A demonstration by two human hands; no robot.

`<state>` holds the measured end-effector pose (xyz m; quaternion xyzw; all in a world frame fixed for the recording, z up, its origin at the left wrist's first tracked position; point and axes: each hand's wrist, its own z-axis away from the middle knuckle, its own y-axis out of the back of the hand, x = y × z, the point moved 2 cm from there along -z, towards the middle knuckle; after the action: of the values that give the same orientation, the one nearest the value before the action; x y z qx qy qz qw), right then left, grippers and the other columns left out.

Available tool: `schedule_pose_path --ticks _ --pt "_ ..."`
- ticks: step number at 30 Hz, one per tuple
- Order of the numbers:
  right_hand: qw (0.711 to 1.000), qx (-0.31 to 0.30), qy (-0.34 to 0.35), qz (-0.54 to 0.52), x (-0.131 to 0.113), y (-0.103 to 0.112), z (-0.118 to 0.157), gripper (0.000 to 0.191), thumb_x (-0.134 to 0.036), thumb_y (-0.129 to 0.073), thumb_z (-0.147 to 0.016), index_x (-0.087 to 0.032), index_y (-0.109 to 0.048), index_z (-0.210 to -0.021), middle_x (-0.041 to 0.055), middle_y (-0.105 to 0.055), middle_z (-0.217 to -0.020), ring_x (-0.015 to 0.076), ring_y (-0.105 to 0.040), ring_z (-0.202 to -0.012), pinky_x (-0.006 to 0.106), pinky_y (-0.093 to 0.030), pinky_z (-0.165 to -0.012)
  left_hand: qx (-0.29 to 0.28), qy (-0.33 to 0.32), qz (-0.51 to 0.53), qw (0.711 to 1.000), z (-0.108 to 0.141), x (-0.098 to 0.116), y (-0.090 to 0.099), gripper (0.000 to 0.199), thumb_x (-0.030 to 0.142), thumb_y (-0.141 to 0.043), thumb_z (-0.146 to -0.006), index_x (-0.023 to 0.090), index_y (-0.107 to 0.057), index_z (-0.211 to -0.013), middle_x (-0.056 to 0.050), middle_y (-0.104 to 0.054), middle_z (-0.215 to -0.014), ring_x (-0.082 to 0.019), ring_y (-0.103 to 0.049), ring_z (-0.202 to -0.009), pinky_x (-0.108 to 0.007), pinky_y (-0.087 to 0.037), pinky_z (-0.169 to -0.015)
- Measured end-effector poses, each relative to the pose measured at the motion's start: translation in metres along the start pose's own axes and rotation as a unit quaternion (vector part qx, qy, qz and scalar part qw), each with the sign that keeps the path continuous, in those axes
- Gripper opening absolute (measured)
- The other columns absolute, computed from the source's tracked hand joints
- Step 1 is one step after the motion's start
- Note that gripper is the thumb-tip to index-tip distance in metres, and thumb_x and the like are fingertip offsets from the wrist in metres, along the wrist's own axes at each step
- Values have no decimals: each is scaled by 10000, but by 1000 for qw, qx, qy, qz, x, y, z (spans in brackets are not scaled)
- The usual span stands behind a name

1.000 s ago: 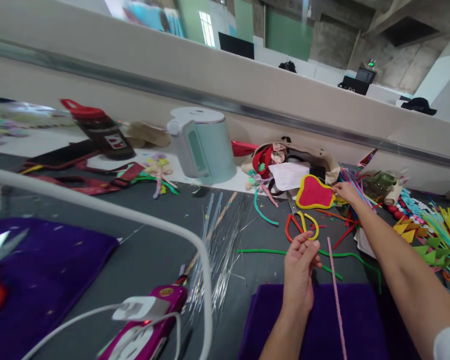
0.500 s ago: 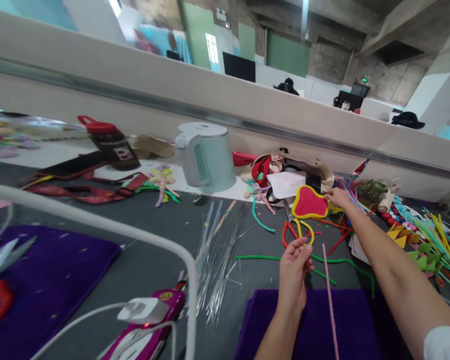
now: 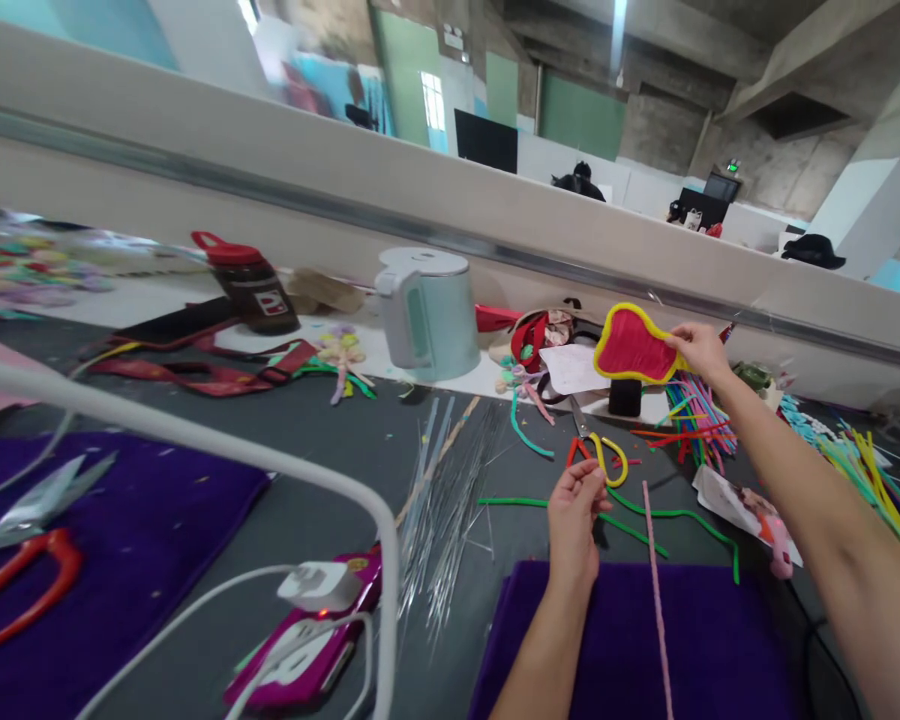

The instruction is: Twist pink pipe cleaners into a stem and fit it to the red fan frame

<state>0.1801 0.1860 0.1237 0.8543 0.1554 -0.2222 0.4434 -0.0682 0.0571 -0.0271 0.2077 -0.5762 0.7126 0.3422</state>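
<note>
My right hand (image 3: 699, 352) pinches the edge of a red piece with a fuzzy yellow border (image 3: 636, 345), held up in front of the low partition. My left hand (image 3: 576, 497) is closed, thumb against fingers, just below the yellow and orange-red handles of a pair of scissors (image 3: 609, 460). Whether anything is between those fingers I cannot make out. A pink pipe cleaner (image 3: 656, 590) lies lengthwise over a folded purple cloth (image 3: 615, 640), right of my left forearm. Green pipe cleaners (image 3: 679, 514) stretch across the dark table behind the cloth.
A bundle of thin silvery wires (image 3: 450, 540) lies left of my left hand. Farther left are a white metal bar (image 3: 292, 455), a magenta device with a white plug (image 3: 292, 660) and red-handled scissors (image 3: 37, 570). A kettle (image 3: 439, 315) and a bottle (image 3: 251, 285) stand at the back.
My right hand has lifted the red, yellow-edged piece up from near the scissors. Yellow and green pointed pieces beside the right forearm no longer show; a printed card does. My left hand has barely moved.
</note>
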Motion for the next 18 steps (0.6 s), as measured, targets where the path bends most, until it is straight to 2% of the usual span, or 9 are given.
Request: schedule_pose_path --ticks 3,6,9,12,14,16,18 --pt "992 93 39 -78 -28 24 6 263 -398 -631 -713 -151 -698 -774 19 -665 -674 141 -543 -604 241 -398 -570 6 -32 -3 999 -4 1 1 400 314 -803 -541 134 -640 -858 12 -608 -694 -76 -553 -546 -168 -444 -463" --pt "967 134 18 -216 -53 37 19 281 -406 -653 -676 -138 -671 -761 18 -649 -673 122 -528 -572 234 -409 -542 7 -65 7 998 -8 5 1 402 310 -804 -549 139 -639 -873 8 -606 -725 -82 -564 -580 -175 -465 -494" --pt "941 106 -32 -319 -71 43 44 272 -388 -710 -612 -142 -647 -711 -5 -622 -631 85 -491 -510 201 -374 -475 -13 -78 36 996 -9 13 2 403 349 -781 -598 144 -635 -913 -19 -632 -806 -99 -597 -651 -191 -488 -542" --pt "915 43 -131 -379 -78 41 86 294 -377 -744 -565 -144 -637 -710 -47 -565 -548 27 -315 -366 180 -212 -352 -65 -65 82 992 -8 22 1 433 472 -688 -693 144 -625 -970 -71 -664 -897 -146 -641 -756 -247 -520 -614" --pt "888 2 -202 -414 -78 35 122 319 -385 -757 -544 -149 -620 -708 -77 -501 -485 14 -229 -335 180 -137 -325 -91 -72 89 989 -6 28 1 474 532 -632 -728 146 -621 -1002 -97 -675 -946 -182 -657 -823 -273 -527 -636" --pt "849 -42 -266 -455 -75 25 161 352 -383 -781 -518 -153 -593 -706 -64 -524 -511 19 -274 -344 172 -162 -321 -105 -87 80 988 -3 32 1 471 539 -619 -741 162 -622 -1023 -87 -684 -956 -186 -665 -823 -275 -528 -646" --pt "821 -75 -319 -467 -71 15 200 376 -379 -803 -493 -148 -571 -678 -77 -474 -474 17 -271 -348 164 -150 -320 -102 -93 70 988 -1 34 1 426 502 -641 -741 179 -631 -1019 -57 -694 -948 -161 -667 -786 -258 -523 -667"
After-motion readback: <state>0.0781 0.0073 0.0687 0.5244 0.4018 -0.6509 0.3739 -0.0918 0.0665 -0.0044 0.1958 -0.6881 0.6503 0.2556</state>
